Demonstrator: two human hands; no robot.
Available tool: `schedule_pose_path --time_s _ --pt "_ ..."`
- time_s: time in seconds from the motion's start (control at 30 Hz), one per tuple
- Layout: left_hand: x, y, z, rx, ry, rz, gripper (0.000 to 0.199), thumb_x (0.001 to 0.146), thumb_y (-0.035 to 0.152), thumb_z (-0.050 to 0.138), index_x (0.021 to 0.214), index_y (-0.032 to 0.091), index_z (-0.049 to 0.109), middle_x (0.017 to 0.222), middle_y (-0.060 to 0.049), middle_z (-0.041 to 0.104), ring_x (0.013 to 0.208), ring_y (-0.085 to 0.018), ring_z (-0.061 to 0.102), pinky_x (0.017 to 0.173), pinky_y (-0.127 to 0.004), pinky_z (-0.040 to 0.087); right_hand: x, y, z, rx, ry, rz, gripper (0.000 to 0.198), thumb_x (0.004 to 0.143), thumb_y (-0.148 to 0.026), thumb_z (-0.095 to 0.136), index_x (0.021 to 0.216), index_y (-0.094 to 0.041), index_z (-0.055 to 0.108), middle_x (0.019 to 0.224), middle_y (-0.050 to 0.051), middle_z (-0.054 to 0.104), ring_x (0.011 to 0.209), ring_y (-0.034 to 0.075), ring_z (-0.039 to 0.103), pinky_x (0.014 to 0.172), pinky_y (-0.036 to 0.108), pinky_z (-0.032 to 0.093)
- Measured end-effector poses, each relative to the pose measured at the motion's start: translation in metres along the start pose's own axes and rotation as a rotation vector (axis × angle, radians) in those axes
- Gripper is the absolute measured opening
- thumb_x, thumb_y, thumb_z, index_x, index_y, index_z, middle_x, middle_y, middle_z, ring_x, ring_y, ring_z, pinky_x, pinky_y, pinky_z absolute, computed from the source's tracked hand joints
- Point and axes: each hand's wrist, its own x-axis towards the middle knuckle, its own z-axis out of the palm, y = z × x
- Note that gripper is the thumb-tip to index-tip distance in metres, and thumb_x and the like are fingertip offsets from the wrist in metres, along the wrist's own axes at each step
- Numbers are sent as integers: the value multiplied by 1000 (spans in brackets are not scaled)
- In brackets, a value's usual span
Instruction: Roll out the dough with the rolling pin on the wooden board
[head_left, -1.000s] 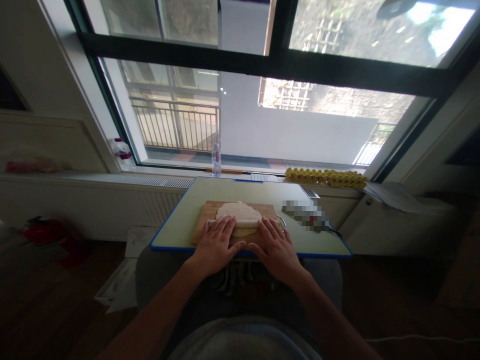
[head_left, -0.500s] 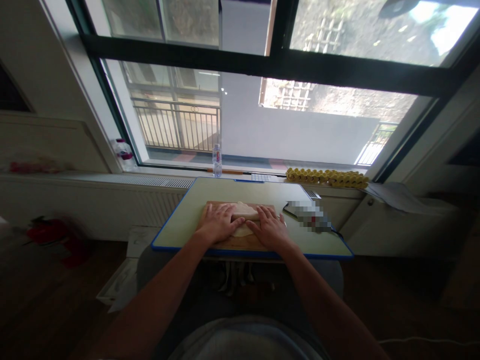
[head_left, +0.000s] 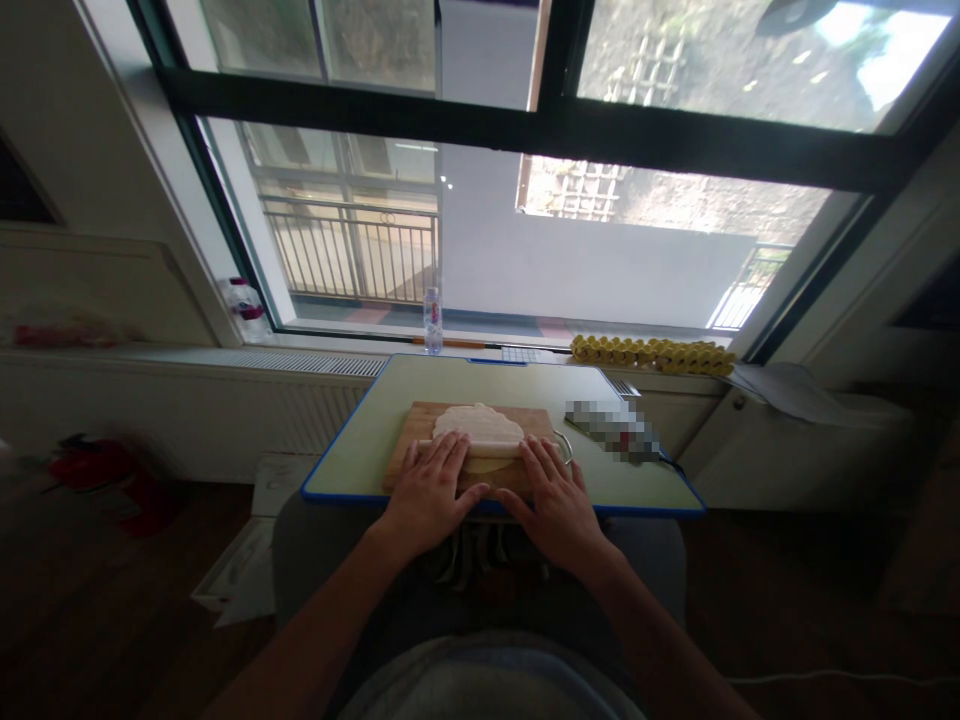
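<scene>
A pale wooden rolling pin [head_left: 495,450] lies crosswise over the near part of a flat, roundish sheet of dough [head_left: 480,422]. Under the dough is a wooden cutting board [head_left: 400,450] with a metal handle [head_left: 565,447] at its right end. My left hand [head_left: 429,497] rests on the left part of the pin, its fingers stretched forward across it. On the right part lies my right hand [head_left: 553,500], fingers likewise extended and thumb pointing inward. Neither hand wraps round the pin. Some of the dough's near edge is hidden by the hands.
The board lies on a small blue-edged table [head_left: 352,440]. A pixelated, blurred-out object [head_left: 615,430] is on its right side. Along the windowsill stand a plastic bottle [head_left: 433,322] and a yellow bumpy row [head_left: 652,354]. A red fire extinguisher [head_left: 112,480] stands at left.
Both hands have come back toward my body with the rolling pin, from the middle of the dough to its near part. More of the dough's far side now shows.
</scene>
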Motion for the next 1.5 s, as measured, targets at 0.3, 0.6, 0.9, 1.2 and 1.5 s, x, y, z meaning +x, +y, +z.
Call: schedule_pose_path --time_s 0.3,0.6,0.9,1.2,1.5 --pt "45 -12 2 -18 -41 -49 74 104 65 43 160 18 43 166 -14 46 157 -32 37 128 -65 24 47 2 0 11 -26 44 80 104 -69 40 165 -17 38 172 13 35 160 31 26 129 61 18" --pt "4 1 4 4 32 -17 74 104 64 45 161 17 41 167 -15 44 156 -32 38 129 -61 23 8 0 4 -4 16 24 84 102 -68 46 166 -16 33 174 12 30 162 31 21 130 60 18" --pt "5 2 3 -2 35 -28 72 104 63 43 161 19 42 168 -14 43 156 -33 37 129 -61 24 12 2 0 4 -16 26 81 102 -65 47 167 -18 33 174 12 30 163 31 20 129 60 17" --pt "34 -4 3 -19 6 -70 71 103 64 44 159 19 45 164 -15 48 155 -32 38 128 -63 22 44 2 1 29 -8 55 79 103 -67 44 165 -18 37 171 14 36 160 31 26 128 60 16" --pt "-15 5 5 -15 89 -4 70 104 61 47 161 21 42 168 -13 44 156 -32 38 129 -58 24 -7 3 5 17 31 9 82 101 -65 48 168 -20 31 175 10 28 163 31 17 129 59 17"
